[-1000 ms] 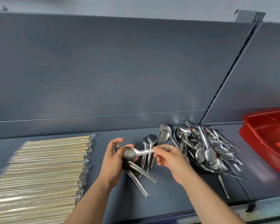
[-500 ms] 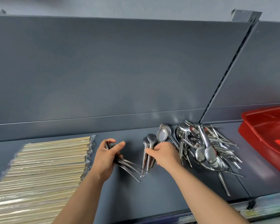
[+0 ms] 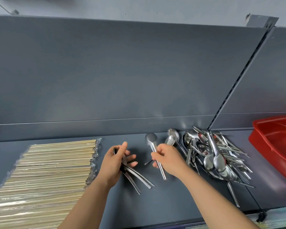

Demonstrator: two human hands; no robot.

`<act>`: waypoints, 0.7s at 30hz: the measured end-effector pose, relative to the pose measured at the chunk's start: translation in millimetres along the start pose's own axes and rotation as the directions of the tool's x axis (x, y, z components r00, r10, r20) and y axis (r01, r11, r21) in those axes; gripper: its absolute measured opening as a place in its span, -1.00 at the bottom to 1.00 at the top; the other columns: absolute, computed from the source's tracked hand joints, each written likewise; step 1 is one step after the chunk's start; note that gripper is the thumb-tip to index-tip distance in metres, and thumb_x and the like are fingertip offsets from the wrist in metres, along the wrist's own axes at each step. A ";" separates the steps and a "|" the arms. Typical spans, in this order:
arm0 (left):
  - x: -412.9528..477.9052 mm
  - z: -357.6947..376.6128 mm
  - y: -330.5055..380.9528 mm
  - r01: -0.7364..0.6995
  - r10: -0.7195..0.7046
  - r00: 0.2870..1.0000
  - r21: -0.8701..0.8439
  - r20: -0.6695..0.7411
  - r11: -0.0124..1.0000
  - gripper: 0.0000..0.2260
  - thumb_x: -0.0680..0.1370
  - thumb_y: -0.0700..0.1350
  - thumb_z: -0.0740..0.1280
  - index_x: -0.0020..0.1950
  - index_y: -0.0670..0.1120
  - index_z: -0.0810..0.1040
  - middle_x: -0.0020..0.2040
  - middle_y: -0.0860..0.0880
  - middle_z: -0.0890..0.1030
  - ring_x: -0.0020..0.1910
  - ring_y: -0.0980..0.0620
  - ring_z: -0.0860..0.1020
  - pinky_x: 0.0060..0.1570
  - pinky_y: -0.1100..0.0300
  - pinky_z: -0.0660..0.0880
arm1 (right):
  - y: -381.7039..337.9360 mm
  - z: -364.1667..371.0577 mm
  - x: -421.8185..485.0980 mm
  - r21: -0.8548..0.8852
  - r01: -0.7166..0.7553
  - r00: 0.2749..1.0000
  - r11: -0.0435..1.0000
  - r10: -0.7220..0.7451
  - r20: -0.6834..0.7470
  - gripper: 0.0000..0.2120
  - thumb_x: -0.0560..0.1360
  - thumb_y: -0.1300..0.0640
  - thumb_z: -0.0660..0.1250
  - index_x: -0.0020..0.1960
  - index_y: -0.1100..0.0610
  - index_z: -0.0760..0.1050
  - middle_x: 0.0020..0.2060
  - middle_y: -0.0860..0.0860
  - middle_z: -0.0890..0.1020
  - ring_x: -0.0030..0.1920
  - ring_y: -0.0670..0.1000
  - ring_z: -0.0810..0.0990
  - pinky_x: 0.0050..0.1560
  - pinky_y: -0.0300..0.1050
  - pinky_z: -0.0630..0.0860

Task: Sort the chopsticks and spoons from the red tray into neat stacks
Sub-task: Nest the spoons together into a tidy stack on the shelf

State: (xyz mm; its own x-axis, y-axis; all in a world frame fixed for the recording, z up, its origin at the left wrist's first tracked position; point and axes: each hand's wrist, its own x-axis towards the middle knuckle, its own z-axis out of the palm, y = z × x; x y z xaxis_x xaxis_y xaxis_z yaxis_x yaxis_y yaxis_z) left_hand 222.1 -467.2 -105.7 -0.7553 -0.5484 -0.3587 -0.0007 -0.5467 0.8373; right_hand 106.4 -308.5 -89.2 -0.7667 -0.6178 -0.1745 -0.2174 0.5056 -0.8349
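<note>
My left hand (image 3: pixel 116 160) holds a nested stack of metal spoons (image 3: pixel 136 176), their handles fanning down to the right. My right hand (image 3: pixel 168 158) grips the handle of a single spoon (image 3: pixel 153 144), bowl pointing away from me, lifted just off the grey shelf (image 3: pixel 172 204). Two more spoons (image 3: pixel 172 138) lie just right of it. A jumbled pile of spoons (image 3: pixel 216 156) sits to the right. Wrapped chopsticks (image 3: pixel 48 171) lie in a flat stack at the left. The red tray (image 3: pixel 274 138) is at the far right edge.
A grey back panel (image 3: pixel 122 71) rises behind the shelf, with a slotted upright (image 3: pixel 243 76) dividing it near the spoon pile. The shelf's front edge runs along the bottom of the view.
My right hand let go of the spoon it added to the left-hand stack, reached right and picked up another spoon by its handle. My left hand kept its stack.
</note>
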 end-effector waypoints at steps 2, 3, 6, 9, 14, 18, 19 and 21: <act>-1.0 10.0 -2.0 0.035 -0.035 0.999 0.001 0.039 0.999 -0.65 0.46 0.04 0.43 0.01 -0.18 0.41 -0.12 -0.17 0.61 -0.11 -0.18 0.69 -0.27 0.03 0.62 | -3.4 -2.0 -9.3 0.069 0.055 0.996 0.996 -0.059 0.062 -0.90 0.54 0.20 0.28 -0.15 0.16 0.45 -0.41 -0.02 0.57 -0.48 -0.11 0.52 -0.42 -0.22 0.46; -1.0 15.0 -3.4 0.048 -0.048 0.997 0.000 0.068 0.999 -0.63 0.45 0.06 0.43 0.01 -0.18 0.41 -0.08 -0.19 0.65 -0.08 -0.20 0.68 -0.26 0.03 0.62 | -5.1 -3.6 -13.7 0.029 0.113 0.991 0.993 -0.115 0.066 -0.91 0.54 0.19 0.28 -0.14 0.14 0.47 -0.44 -0.05 0.54 -0.48 -0.15 0.48 -0.41 -0.29 0.41; -0.3 26.8 -6.4 0.042 -0.045 0.989 0.020 0.143 0.999 -0.56 0.44 0.08 0.44 -0.01 -0.27 0.43 -0.12 -0.30 0.65 -0.14 -0.25 0.67 -0.22 0.05 0.63 | -8.1 -5.5 -24.7 -0.074 0.250 0.961 0.965 -0.238 0.142 -0.77 0.55 0.10 0.26 -0.28 -0.01 0.50 -0.46 -0.07 0.46 -0.42 -0.18 0.40 -0.33 -0.26 0.30; 2.2 32.3 -8.6 0.023 -0.030 0.992 0.061 0.124 0.998 -0.51 0.36 0.03 0.50 0.06 -0.23 0.38 -0.15 -0.27 0.62 -0.21 -0.26 0.64 -0.21 0.00 0.64 | -8.6 -6.2 -30.7 -0.120 0.225 0.960 0.967 -0.199 0.196 -0.75 0.59 0.07 0.17 -0.05 -0.05 0.64 -0.33 0.00 0.60 -0.31 -0.01 0.51 -0.18 -0.08 0.44; 9.3 35.6 -18.9 0.008 -0.015 0.993 0.066 0.116 0.998 -0.76 0.58 -0.12 0.32 0.21 -0.12 0.40 -0.12 -0.19 0.56 -0.30 -0.13 0.64 -0.27 0.01 0.61 | -1.1 -10.9 -26.2 0.063 0.026 0.968 0.998 -0.041 0.247 -0.67 0.57 0.23 0.13 0.11 -0.01 0.63 -0.30 -0.15 0.64 -0.33 -0.19 0.49 -0.26 -0.38 0.42; 19.7 34.7 -15.8 -0.051 0.037 0.995 0.145 0.094 0.988 -0.90 0.65 -0.11 0.19 0.07 -0.09 0.48 -0.13 -0.16 0.50 -0.40 -0.02 0.50 -0.23 -0.03 0.61 | 19.7 -29.4 -6.1 0.027 -0.049 0.994 0.998 0.052 -0.096 -0.77 0.57 0.27 0.16 0.03 0.22 0.59 -0.24 0.04 0.59 -0.24 0.05 0.60 -0.15 -0.05 0.55; 21.8 34.8 -13.4 -0.070 0.056 0.995 0.191 0.079 0.979 -0.88 0.65 -0.08 0.20 0.04 -0.10 0.48 -0.15 -0.16 0.49 -0.41 -0.02 0.47 -0.31 0.03 0.59 | 25.7 -36.0 0.5 -0.037 -0.065 0.979 0.997 0.057 -0.194 -0.81 0.56 0.24 0.18 0.01 0.27 0.56 -0.27 0.09 0.58 -0.21 0.16 0.61 -0.10 0.06 0.57; 25.6 35.8 -8.2 -0.095 0.082 0.995 0.278 0.058 0.956 -0.83 0.63 -0.03 0.23 -0.01 -0.12 0.48 -0.19 -0.15 0.48 -0.43 0.00 0.42 -0.43 0.13 0.51 | 31.5 -48.9 12.8 -0.105 -0.125 0.949 0.987 0.088 -0.302 -0.85 0.55 0.19 0.25 -0.10 0.28 0.49 -0.28 0.19 0.61 -0.19 0.25 0.63 -0.09 0.16 0.59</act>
State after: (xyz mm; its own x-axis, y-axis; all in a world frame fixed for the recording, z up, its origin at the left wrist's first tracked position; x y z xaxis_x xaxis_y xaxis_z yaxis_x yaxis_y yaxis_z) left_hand 179.3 -454.1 -107.0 -0.7895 -0.5539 -0.2644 -0.1110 -0.2949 0.9491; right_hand 60.2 -271.1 -92.2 -0.9295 -0.3598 -0.0813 -0.1823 0.6396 -0.7468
